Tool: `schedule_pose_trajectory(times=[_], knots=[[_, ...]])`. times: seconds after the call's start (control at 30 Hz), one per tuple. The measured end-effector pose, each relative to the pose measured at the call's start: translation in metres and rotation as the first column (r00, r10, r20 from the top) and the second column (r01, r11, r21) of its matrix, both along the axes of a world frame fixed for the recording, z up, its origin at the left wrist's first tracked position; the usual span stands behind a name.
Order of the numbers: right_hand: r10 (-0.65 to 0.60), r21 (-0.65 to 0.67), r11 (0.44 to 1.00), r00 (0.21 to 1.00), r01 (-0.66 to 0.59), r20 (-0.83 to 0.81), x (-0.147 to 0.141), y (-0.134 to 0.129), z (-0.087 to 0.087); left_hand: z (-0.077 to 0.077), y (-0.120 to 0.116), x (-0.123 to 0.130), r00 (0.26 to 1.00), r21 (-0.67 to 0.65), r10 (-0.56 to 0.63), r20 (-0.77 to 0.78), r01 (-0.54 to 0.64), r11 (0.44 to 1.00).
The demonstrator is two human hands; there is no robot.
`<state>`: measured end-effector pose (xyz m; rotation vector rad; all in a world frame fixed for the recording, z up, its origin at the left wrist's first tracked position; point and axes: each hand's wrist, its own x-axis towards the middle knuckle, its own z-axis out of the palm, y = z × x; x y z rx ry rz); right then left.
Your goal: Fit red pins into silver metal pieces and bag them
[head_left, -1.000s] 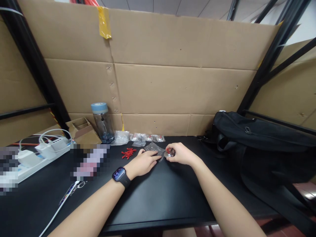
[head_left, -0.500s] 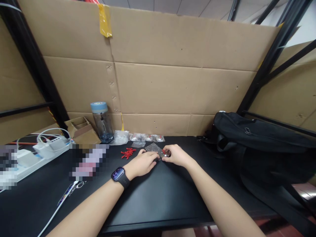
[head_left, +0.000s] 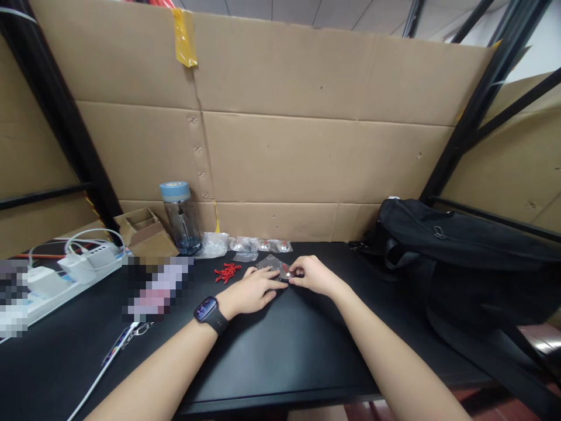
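A shiny disc (head_left: 286,271) marked with red lies at mid-desk, between the near and far edges, against a clear bag (head_left: 268,262); whether it sits inside the bag cannot be made out. The right hand (head_left: 314,275) pinches the disc's right rim, thumb and fingers together on it. The left hand (head_left: 256,290), a watch (head_left: 207,310) at its wrist, lies palm down with fingers apart, pressing on the bag, one fingertip just beside the disc. To the left of that hand is a small heap of red cords (head_left: 227,272). Bagged discs (head_left: 264,245) line the desk's far edge, beside crumpled plastic (head_left: 214,244) and an upright bottle (head_left: 180,217) with a blue lid. Toward the far left corner stand an open box (head_left: 151,237) and a power strip (head_left: 52,301) loaded with chargers. A black backpack (head_left: 473,263) fills the right side of the desk (head_left: 289,356), in front of a cardboard wall (head_left: 307,158).
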<state>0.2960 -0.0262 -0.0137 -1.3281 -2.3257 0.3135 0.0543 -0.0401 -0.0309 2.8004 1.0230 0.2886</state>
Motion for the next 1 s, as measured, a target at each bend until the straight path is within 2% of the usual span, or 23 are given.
schedule_pose_trajectory(times=[0.1, 0.2, 0.43, 0.63, 0.77, 0.87, 1.0], knots=[[0.067, 0.0, 0.998, 0.997, -0.067, -0.039, -0.002, -0.001, -0.002, 0.001, 0.0, 0.0, 1.0, -0.003, -0.013, 0.012, 0.013, 1.0], [0.076, 0.012, 0.997, 0.996, -0.076, -0.05, -0.002, 0.002, -0.006, 0.001, 0.0, 0.0, 1.0, -0.008, -0.015, 0.013, 0.015, 1.0], [-0.128, 0.145, 0.982, 0.992, 0.125, 0.011, -0.004, 0.006, -0.011, -0.003, -0.001, 0.0, 1.0, 0.0, 0.012, 0.015, -0.012, 1.0], [-0.211, 0.218, 0.956, 0.976, 0.195, 0.055, -0.015, 0.008, -0.015, 0.0, -0.003, 0.001, 1.0, -0.009, 0.007, -0.009, -0.007, 1.0], [-0.233, 0.277, 0.941, 0.967, 0.195, 0.108, -0.026, 0.008, -0.016, 0.001, -0.006, -0.001, 1.0, -0.018, 0.029, -0.002, -0.029, 0.999], [-0.204, 0.308, 0.94, 0.967, 0.149, 0.155, -0.037, 0.004, -0.017, 0.002, -0.008, -0.005, 0.999, -0.038, 0.038, 0.02, -0.037, 0.999], [-0.191, 0.318, 0.94, 0.965, 0.127, 0.179, -0.048, -0.001, -0.02, 0.003, -0.005, -0.013, 1.0, -0.1, 0.008, 0.03, -0.005, 0.995]])
